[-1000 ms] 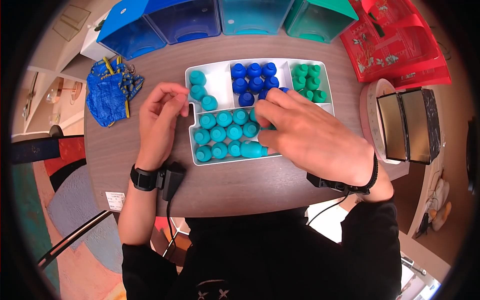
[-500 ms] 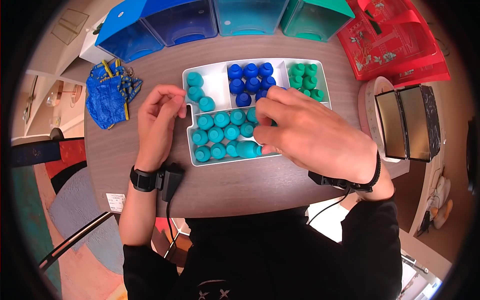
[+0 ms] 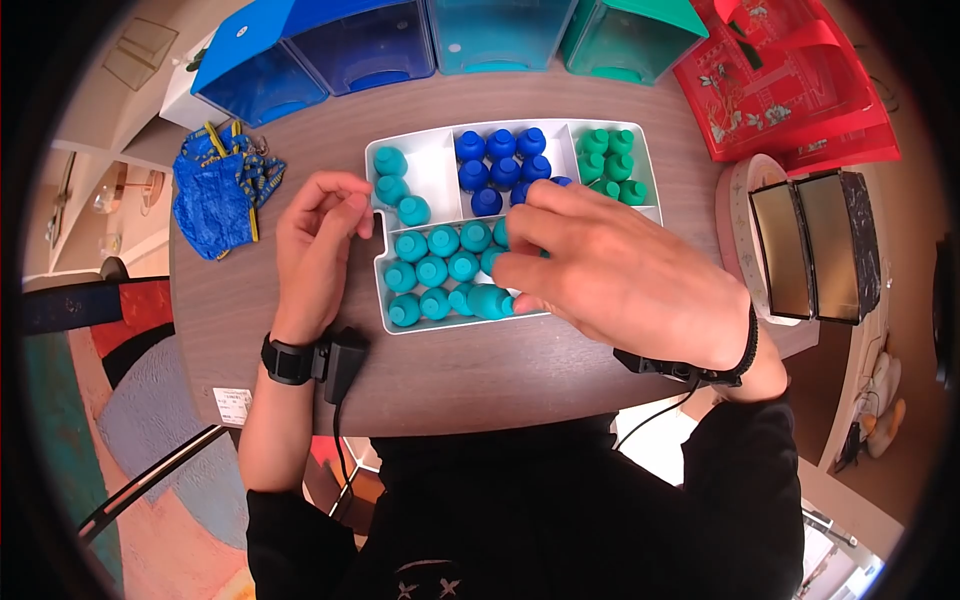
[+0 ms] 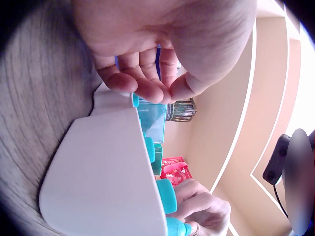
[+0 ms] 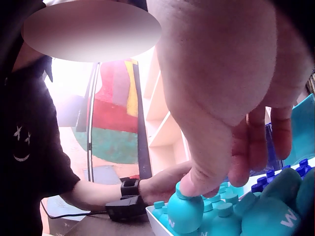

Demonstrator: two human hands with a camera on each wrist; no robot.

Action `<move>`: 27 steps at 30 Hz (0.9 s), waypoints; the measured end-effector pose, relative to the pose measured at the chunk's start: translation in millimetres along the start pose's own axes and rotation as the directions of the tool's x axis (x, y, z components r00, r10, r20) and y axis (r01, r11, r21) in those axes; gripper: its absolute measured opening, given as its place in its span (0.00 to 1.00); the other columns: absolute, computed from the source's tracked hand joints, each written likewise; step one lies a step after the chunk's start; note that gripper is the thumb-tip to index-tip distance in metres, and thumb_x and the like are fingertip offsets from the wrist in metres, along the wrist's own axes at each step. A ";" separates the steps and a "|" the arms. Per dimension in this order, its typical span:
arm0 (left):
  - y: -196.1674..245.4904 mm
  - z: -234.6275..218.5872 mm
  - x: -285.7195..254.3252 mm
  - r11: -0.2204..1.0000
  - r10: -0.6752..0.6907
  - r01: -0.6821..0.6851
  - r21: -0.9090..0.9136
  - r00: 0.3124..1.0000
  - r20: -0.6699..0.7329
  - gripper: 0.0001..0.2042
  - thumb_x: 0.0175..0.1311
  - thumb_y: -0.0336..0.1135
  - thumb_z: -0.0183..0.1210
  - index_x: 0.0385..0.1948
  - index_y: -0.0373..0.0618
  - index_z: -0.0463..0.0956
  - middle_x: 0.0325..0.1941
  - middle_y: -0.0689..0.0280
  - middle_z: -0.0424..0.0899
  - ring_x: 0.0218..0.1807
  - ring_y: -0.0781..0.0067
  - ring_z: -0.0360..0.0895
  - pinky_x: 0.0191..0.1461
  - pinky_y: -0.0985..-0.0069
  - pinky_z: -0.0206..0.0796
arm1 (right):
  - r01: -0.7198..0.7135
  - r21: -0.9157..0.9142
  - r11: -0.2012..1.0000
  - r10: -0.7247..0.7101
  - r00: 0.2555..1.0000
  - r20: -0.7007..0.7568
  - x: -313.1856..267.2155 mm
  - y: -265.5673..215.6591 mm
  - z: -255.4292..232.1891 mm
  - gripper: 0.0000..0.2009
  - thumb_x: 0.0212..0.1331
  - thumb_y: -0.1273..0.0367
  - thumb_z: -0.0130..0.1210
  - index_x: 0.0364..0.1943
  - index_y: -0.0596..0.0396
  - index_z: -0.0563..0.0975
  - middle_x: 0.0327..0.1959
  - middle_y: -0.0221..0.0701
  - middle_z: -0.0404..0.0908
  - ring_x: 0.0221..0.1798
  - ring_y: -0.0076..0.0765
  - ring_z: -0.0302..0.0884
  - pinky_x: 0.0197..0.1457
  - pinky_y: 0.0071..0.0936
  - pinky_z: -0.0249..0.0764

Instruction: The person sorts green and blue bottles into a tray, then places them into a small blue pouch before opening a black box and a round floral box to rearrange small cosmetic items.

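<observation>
A white divided tray (image 3: 408,133) holds small capped bottles. Teal bottles fill much of the long front compartment, beside my right hand (image 3: 625,280). There my right thumb and forefinger pinch the cap of a leaning teal bottle (image 3: 488,301). The right wrist view shows the thumb (image 5: 192,184) on this cap, with the other fingers bent behind it. By the tray's left edge my left hand (image 3: 318,235) hovers with loosely curled fingers, thumb near the fingertips, holding nothing. My right hand hides part of the front compartment.
Behind lie three teal bottles (image 3: 390,188), several dark blue bottles (image 3: 503,172) and several green bottles (image 3: 620,165) in separate compartments. Coloured bins (image 3: 500,35) line the table's back. A blue bag (image 3: 215,190) lies left; a red bag (image 3: 775,90) and a pink round box (image 3: 738,225) stand right.
The pinched teal bottle has shifted left and swung from lying nearly flat to a steeper lean. My right hand has moved slightly left with it; the left hand stays by the tray edge.
</observation>
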State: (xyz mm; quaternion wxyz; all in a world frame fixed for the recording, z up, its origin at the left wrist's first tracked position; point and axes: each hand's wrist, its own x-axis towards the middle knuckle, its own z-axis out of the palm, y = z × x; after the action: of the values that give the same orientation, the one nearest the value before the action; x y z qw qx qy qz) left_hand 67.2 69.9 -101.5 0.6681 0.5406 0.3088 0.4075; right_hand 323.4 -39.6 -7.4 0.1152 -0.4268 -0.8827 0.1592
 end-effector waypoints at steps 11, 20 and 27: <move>-1.3 -1.6 -0.5 1.000 -0.002 0.002 0.005 1.000 -0.002 0.07 0.68 0.27 0.55 0.44 0.39 0.78 0.34 0.71 0.77 0.36 0.83 0.70 0.42 0.84 0.61 | 0.044 0.018 0.999 -0.042 0.995 -0.094 5.1 -3.2 6.0 0.12 0.46 0.77 0.59 0.38 0.54 0.80 0.31 0.30 0.70 0.39 0.37 0.71 0.42 0.32 0.70; 0.1 -2.2 -1.1 0.999 -0.007 0.006 0.045 1.000 0.016 0.05 0.71 0.30 0.55 0.43 0.41 0.75 0.35 0.71 0.75 0.36 0.80 0.68 0.45 0.79 0.61 | 0.033 0.033 0.999 -0.033 0.999 -0.005 4.4 -3.9 1.6 0.08 0.50 0.75 0.56 0.36 0.59 0.78 0.33 0.36 0.76 0.45 0.40 0.74 0.49 0.36 0.73; -1.8 -2.3 -0.1 1.000 0.011 -0.011 0.005 1.000 0.010 0.07 0.69 0.27 0.55 0.45 0.38 0.77 0.35 0.70 0.77 0.36 0.82 0.70 0.42 0.84 0.62 | 0.109 0.088 0.990 -0.109 0.994 -0.003 9.4 -5.9 9.9 0.08 0.52 0.74 0.55 0.36 0.59 0.77 0.32 0.35 0.75 0.45 0.41 0.75 0.50 0.36 0.73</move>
State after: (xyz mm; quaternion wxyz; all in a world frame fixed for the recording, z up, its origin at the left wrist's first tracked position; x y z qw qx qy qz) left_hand 65.6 70.8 -103.8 0.6660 0.5461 0.3034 0.4077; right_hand 310.1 -37.5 -13.6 0.1418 -0.3725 -0.8968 0.1919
